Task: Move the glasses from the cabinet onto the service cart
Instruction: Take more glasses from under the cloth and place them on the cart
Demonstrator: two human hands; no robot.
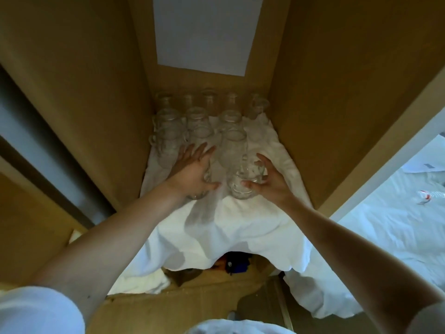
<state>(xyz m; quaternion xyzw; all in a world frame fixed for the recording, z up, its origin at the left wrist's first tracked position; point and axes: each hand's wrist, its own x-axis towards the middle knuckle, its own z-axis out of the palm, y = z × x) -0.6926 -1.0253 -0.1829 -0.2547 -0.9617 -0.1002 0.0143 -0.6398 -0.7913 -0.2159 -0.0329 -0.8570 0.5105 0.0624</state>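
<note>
Several clear glasses (pixel 200 119) stand in rows on a white cloth (pixel 240 225) inside a wooden cabinet (pixel 320 97). My left hand (pixel 195 167) reaches in with straight, spread fingers, its palm lying against a front glass (pixel 201 192) that shows below the thumb. My right hand (pixel 267 182) curls round another front glass (pixel 243 186), with the thumb on its near side and the fingers on its far side. The service cart is not in view.
The cabinet's side walls close in tightly on both sides. A white paper sheet (pixel 207 32) hangs on the back panel. The cloth drapes over the shelf's front edge above dark items (pixel 232 262) on a lower level. White bedding (pixel 397 213) lies to the right.
</note>
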